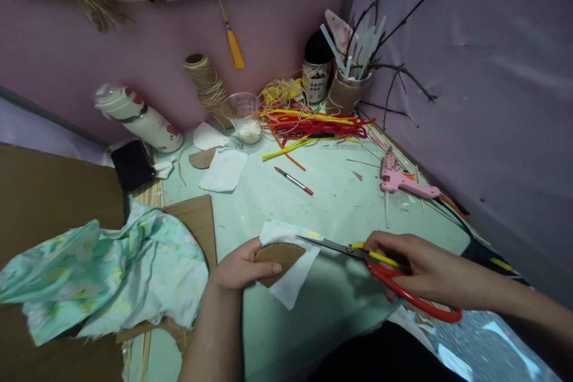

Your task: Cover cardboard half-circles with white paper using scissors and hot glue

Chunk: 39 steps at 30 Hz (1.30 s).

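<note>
My left hand (pixel 244 265) pinches a brown half-round piece of cardboard (pixel 286 258) together with a white piece of fabric (pixel 293 292) that lies behind it. The thumb presses on the cardboard's face. In my right hand (pixel 403 256) are scissors (pixel 414 298) with red handles and a yellow strip near the pivot. Their blades point left, and the tips lie at the fabric's upper part, just above the cardboard's top edge. Whether the fabric sits between the blades I cannot tell.
Green floral cloth (pixel 129 268) lies on cardboard at left. A red pen (pixel 293 181), a pale fabric piece (pixel 224 170) and a pink glue gun (pixel 403 179) rest on the table. Behind stand coloured pipe cleaners (pixel 317 125), a twine spool (pixel 208 86), a plastic cup (pixel 246 119) and a bottle (pixel 138 119).
</note>
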Each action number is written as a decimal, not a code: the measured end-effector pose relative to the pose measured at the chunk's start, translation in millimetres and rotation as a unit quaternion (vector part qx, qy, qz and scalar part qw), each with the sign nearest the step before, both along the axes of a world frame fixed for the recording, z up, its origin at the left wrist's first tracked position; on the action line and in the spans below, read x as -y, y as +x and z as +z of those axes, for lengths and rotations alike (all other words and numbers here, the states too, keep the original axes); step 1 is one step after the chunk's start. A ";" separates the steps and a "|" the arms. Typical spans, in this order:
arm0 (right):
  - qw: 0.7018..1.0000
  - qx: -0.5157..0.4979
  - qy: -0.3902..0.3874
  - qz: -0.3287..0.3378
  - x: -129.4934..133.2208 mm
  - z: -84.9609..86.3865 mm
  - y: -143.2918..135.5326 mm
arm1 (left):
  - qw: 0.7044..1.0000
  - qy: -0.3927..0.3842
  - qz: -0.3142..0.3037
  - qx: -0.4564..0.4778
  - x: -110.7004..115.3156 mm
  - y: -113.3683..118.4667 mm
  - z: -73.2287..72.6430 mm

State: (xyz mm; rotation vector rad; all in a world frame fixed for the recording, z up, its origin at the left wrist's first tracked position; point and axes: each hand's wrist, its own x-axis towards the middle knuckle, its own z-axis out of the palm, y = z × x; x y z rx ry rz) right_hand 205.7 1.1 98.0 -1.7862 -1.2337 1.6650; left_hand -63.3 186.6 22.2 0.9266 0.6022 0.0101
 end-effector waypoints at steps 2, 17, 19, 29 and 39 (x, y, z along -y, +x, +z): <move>1.000 -0.013 -0.006 -0.006 0.4 0.2 0.3 | 1.000 0.001 -0.001 -0.003 -0.2 -0.2 0.4; 1.000 0.019 -0.001 -0.013 2.5 -1.5 1.3 | 1.000 -0.004 -0.006 0.005 0.0 0.4 0.9; 1.000 0.010 -0.003 -0.015 2.5 -1.0 1.4 | 1.000 -0.004 -0.008 0.009 0.3 0.7 1.8; 0.999 0.027 -0.033 -0.028 -0.7 -1.5 -2.5 | 1.000 0.010 -0.026 0.011 -1.2 -0.3 0.9; 0.997 -0.018 -0.060 -0.038 -2.0 -2.0 -7.5 | 0.998 0.019 -0.055 0.026 -1.6 1.7 2.4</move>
